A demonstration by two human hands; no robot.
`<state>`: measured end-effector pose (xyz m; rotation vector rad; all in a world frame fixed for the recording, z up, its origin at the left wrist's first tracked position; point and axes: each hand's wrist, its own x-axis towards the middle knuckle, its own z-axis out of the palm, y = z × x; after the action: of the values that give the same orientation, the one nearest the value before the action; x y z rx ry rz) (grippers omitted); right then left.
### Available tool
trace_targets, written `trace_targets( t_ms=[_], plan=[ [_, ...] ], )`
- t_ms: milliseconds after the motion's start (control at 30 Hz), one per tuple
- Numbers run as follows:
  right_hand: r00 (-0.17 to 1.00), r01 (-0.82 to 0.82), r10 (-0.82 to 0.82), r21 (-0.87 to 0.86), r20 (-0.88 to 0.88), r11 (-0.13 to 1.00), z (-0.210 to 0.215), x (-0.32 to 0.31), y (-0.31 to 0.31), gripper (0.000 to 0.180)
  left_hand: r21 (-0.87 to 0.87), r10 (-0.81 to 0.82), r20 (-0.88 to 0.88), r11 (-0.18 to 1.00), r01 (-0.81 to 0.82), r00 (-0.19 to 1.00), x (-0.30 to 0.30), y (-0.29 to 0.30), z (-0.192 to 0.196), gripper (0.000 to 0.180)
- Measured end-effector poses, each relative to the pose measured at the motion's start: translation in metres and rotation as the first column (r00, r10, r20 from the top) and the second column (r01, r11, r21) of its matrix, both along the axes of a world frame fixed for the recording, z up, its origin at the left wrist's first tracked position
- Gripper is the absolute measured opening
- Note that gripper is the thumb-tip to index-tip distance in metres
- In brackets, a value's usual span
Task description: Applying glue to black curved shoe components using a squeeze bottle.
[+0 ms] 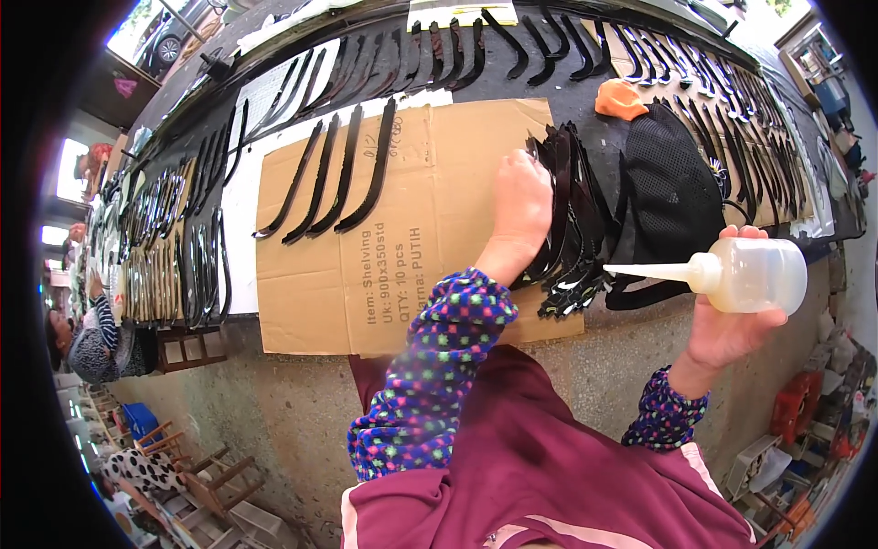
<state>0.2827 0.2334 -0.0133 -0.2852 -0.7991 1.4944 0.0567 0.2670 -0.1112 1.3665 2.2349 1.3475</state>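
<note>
My left hand [523,197] is closed at the left side of a heap of dark, glossy curved strips [576,197], with its fingertips on one of them. The hand covers part of that strip. In my right hand [718,334] is a translucent squeeze bottle [764,274] with a long white nozzle, tilted on its side so that the nozzle points left towards the heap. Several black curved strips [346,174] lie side by side, spaced apart, on a flattened cardboard sheet [457,302] in front of me.
A black mesh bag [672,169] with an orange bundle [622,99] lies right of the heap. Rows of similar strips [448,55] cover the far side of the dark table, and more [169,274] lie at the left. Another person [101,343] is at the far left, near wooden stools [219,485].
</note>
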Motion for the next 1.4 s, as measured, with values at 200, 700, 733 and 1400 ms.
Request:
trace_targets(
  t_ms=[200, 700, 733, 1400],
  plan=[
    [1.0, -0.022, 0.022, 0.011, 0.003, 1.0, -0.003, 0.003, -0.002, 0.088, 0.284, -0.227, 0.808, 0.959, -0.022, 0.545, -0.022, -0.025, 0.016, 0.012],
    [0.793, -0.604, 0.577, -0.383, -0.198, 0.699, -0.071, -0.084, 0.035, 0.071, 0.247, -0.317, 0.907, 0.934, 0.257, 0.277, -0.066, -0.024, 0.032, 0.045],
    [0.775, -0.631, 0.588, -0.34, -0.231, 0.697, -0.078, -0.085, 0.038, 0.063, 0.229, -0.305, 0.901, 0.939, 0.257, 0.309, -0.074, -0.033, 0.032, 0.045],
    [0.799, -0.587, 0.555, 0.098, 0.231, 0.804, 0.006, -0.104, -0.025, 0.102, -0.188, 0.044, 0.959, 0.836, 0.515, 0.279, -0.113, -0.231, 0.116, 0.024]
  ],
)
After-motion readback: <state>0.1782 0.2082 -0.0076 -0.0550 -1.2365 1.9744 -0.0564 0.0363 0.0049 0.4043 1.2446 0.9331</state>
